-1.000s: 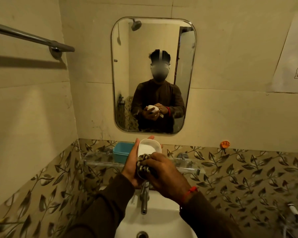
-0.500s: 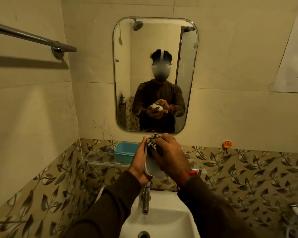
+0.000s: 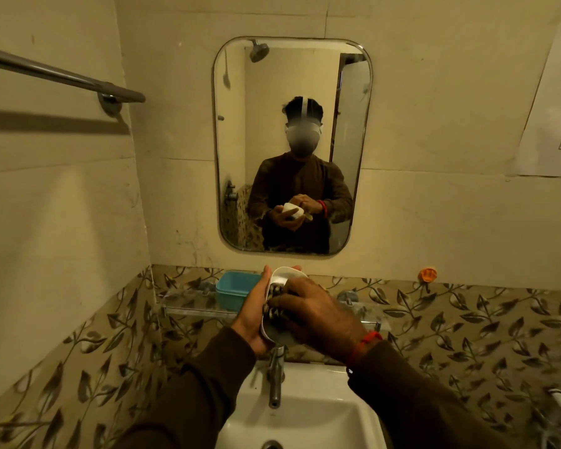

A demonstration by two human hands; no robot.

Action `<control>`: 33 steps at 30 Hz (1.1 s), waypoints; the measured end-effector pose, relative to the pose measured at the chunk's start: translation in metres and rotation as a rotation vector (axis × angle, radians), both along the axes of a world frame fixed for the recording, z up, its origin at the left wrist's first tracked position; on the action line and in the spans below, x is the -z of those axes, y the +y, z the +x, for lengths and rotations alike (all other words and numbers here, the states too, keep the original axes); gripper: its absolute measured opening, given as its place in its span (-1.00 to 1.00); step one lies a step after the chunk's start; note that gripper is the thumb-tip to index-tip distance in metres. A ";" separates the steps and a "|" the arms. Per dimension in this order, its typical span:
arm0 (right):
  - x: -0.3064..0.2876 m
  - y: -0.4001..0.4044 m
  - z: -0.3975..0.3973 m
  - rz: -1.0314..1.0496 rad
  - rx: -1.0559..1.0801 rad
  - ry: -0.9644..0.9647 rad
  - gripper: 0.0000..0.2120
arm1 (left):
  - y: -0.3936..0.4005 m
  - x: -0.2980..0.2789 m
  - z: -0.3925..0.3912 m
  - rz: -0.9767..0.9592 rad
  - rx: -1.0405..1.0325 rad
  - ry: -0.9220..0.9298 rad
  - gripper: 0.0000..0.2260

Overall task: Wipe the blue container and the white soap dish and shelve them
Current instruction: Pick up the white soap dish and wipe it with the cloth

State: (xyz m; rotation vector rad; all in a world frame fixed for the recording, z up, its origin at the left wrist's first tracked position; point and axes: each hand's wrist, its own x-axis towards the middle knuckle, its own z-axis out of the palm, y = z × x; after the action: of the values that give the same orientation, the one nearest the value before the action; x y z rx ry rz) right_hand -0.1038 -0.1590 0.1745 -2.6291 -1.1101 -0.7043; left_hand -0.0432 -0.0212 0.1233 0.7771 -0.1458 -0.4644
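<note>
A white oval plastic soap dish (image 3: 280, 276) is held up over the white sink (image 3: 305, 416), just above the silver metal tap (image 3: 276, 380). It is tipped on its side, with its open face turned to the right. The left hand (image 3: 253, 314) is wrapped around the back of the dish, with the thumb along the near edge and the fingertips (image 3: 294, 268) curled over the far rim. A black and white patterned cloth (image 3: 275, 303) is pressed into the dish by the right hand (image 3: 318, 315). The fingers of that hand are bent and closed on the cloth. A red thread band (image 3: 365, 343) is worn on the right wrist, and both arms are covered by dark brown sleeves (image 3: 188, 396).

A small blue square plastic container (image 3: 235, 290) is seen on the clear glass shelf (image 3: 191, 311), just to the left of the left hand and behind it. The shelf is fixed to the leaf-patterned wall tiles (image 3: 467, 325).

A rounded mirror (image 3: 292, 144) is hung on the wall above, and the person with the dish is shown in it. A silver metal towel bar (image 3: 62, 76) is fixed to the left wall. A small orange hook (image 3: 427, 274) is stuck on the wall at the right.
</note>
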 end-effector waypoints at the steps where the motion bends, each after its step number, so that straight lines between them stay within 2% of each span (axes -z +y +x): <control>1: -0.002 0.000 0.003 0.016 0.047 -0.031 -0.67 | -0.002 0.003 -0.002 0.033 0.011 0.002 -0.38; 6: -0.003 0.009 0.013 0.118 0.307 -0.058 -0.70 | -0.009 0.008 -0.001 0.202 -0.131 -0.012 -0.38; 11: -0.004 0.012 0.008 0.006 0.429 0.027 -0.61 | -0.004 0.000 0.001 0.247 -0.181 -0.107 -0.47; 13: -0.001 0.017 -0.001 -0.101 0.432 0.003 -0.61 | -0.004 -0.004 -0.001 0.243 -0.221 -0.143 -0.51; 15: 0.006 0.028 -0.012 -0.174 0.391 0.004 -0.70 | -0.003 -0.009 -0.002 0.238 -0.279 -0.172 -0.53; 20: 0.003 0.031 -0.019 -0.205 0.331 0.164 -0.76 | -0.002 -0.010 -0.005 0.202 -0.263 -0.199 -0.52; 22: -0.003 0.030 -0.019 -0.124 0.277 0.272 -0.80 | -0.002 -0.005 -0.006 0.148 -0.202 -0.173 -0.51; 24: -0.008 0.027 -0.017 0.043 0.234 0.437 -0.84 | -0.002 -0.001 -0.006 0.078 -0.151 -0.153 -0.49; 27: -0.013 0.019 -0.014 0.563 0.162 0.765 -0.85 | 0.000 -0.003 -0.005 -0.064 -0.088 -0.111 -0.45; 28: -0.014 0.018 -0.011 0.745 0.153 0.796 -0.84 | -0.001 -0.006 -0.006 -0.109 -0.072 -0.092 -0.44; 30: -0.014 0.016 -0.003 0.919 0.200 0.582 -0.80 | -0.003 -0.009 -0.007 -0.166 -0.051 -0.066 -0.42; 33: -0.016 0.012 0.011 0.711 0.346 0.158 -0.79 | -0.016 -0.010 -0.013 -0.136 -0.010 -0.013 -0.36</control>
State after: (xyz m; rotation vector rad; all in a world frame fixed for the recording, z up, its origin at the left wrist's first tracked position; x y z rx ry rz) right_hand -0.0925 -0.1469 0.1901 -2.1992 -0.2685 -0.7572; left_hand -0.0564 -0.0368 0.1330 0.6471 -0.1841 -0.4356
